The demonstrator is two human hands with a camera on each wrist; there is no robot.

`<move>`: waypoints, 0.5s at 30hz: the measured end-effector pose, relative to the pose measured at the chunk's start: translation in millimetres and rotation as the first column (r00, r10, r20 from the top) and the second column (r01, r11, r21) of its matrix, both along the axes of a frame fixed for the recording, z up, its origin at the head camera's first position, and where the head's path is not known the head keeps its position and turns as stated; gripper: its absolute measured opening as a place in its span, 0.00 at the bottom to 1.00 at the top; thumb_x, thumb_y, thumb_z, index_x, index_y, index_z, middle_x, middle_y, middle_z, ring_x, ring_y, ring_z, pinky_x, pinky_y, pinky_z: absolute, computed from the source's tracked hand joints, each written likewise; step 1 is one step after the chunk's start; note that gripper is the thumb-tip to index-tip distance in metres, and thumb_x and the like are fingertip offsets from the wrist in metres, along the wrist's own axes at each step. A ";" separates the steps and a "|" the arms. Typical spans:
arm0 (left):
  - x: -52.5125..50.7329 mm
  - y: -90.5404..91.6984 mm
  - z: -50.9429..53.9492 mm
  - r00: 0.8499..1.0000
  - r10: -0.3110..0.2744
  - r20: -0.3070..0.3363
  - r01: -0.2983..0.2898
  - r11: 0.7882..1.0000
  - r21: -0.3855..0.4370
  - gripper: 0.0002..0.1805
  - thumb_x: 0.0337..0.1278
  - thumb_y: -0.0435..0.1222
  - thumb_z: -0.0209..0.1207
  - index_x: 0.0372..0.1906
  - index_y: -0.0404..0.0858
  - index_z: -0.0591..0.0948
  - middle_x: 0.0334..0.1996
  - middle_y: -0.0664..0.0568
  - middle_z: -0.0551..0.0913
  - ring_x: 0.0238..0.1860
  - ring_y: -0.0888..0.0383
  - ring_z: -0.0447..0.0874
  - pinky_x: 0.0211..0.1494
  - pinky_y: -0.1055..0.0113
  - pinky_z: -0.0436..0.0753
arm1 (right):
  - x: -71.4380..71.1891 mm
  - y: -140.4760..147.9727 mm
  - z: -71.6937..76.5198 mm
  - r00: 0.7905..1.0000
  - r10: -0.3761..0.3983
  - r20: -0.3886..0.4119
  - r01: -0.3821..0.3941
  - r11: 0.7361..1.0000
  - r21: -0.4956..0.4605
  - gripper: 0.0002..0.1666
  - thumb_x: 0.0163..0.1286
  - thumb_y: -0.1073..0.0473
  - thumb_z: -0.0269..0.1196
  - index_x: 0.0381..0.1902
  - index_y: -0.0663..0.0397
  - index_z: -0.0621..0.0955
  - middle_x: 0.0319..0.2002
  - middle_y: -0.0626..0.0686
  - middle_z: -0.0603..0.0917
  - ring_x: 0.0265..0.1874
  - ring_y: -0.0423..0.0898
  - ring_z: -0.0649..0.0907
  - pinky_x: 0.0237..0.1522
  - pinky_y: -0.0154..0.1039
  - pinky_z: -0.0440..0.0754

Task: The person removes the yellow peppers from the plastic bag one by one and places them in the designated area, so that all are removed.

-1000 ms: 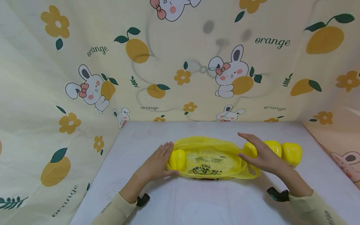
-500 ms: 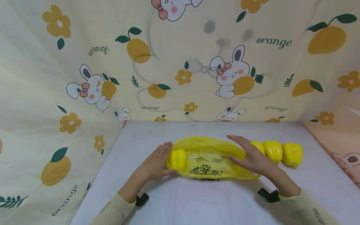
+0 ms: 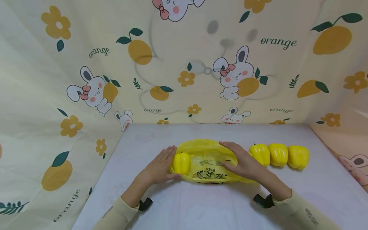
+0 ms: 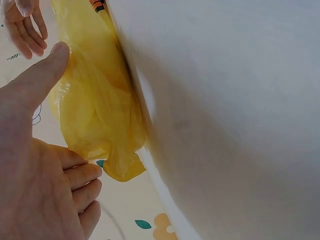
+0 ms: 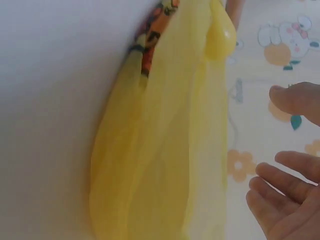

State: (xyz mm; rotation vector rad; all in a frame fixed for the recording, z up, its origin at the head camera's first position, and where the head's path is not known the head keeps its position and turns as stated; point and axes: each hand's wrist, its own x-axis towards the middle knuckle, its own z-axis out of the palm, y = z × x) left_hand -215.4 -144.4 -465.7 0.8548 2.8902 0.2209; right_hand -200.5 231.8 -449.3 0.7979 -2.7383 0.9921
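Observation:
A yellow plastic bag [image 3: 205, 147] with dark print lies on its side on the table, and one yellow bell pepper [image 3: 181, 163] sits in its left end. My left hand [image 3: 158, 168] rests against that end, fingers extended and thumb at the near edge; the left wrist view shows thumb and fingertips by the thin plastic [image 4: 95, 100]. Above the right part of the bag hovers my right hand [image 3: 244, 163], fingers and thumb spread and holding nothing. The right wrist view shows this hand [image 5: 290, 195] apart from the bag. Its forearm hides the bag's right end.
Three more yellow bell peppers stand in a row right of the bag: a near one [image 3: 260, 154], a middle one [image 3: 278, 155] and a far-right one [image 3: 299, 157]. A printed cloth [image 3: 172, 73] hangs behind the white table [image 3: 184, 207] and at its sides.
My right hand has moved left, from beside the row of peppers to over the bag, which uncovers all three peppers. My left hand and the pepper in the bag have stayed put.

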 end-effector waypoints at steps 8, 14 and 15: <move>-0.5 0.2 -2.6 1.000 0.002 0.005 -0.002 1.000 0.004 0.64 0.67 0.68 0.62 0.88 0.33 0.45 0.88 0.43 0.45 0.88 0.48 0.41 0.90 0.52 0.43 | -0.8 -20.5 -5.7 0.999 0.019 -0.030 -0.018 1.000 0.020 0.48 0.68 0.54 0.78 0.81 0.52 0.69 0.75 0.60 0.75 0.74 0.64 0.75 0.70 0.67 0.78; -0.3 0.0 -5.3 1.000 0.005 0.005 -0.005 1.000 -0.001 0.64 0.67 0.68 0.62 0.88 0.34 0.45 0.88 0.43 0.45 0.88 0.49 0.40 0.90 0.54 0.43 | -1.6 -35.0 -10.5 0.999 0.044 -0.030 -0.044 0.999 0.013 0.46 0.69 0.56 0.77 0.80 0.54 0.69 0.75 0.60 0.75 0.73 0.64 0.76 0.68 0.65 0.80; 0.0 0.0 -5.2 1.000 0.005 0.006 -0.005 1.000 0.000 0.64 0.67 0.68 0.62 0.88 0.34 0.45 0.88 0.43 0.45 0.88 0.49 0.40 0.90 0.54 0.43 | -1.6 -37.1 -10.9 0.999 0.043 -0.022 -0.043 0.999 0.015 0.46 0.69 0.55 0.77 0.80 0.54 0.69 0.76 0.60 0.74 0.73 0.64 0.76 0.69 0.65 0.80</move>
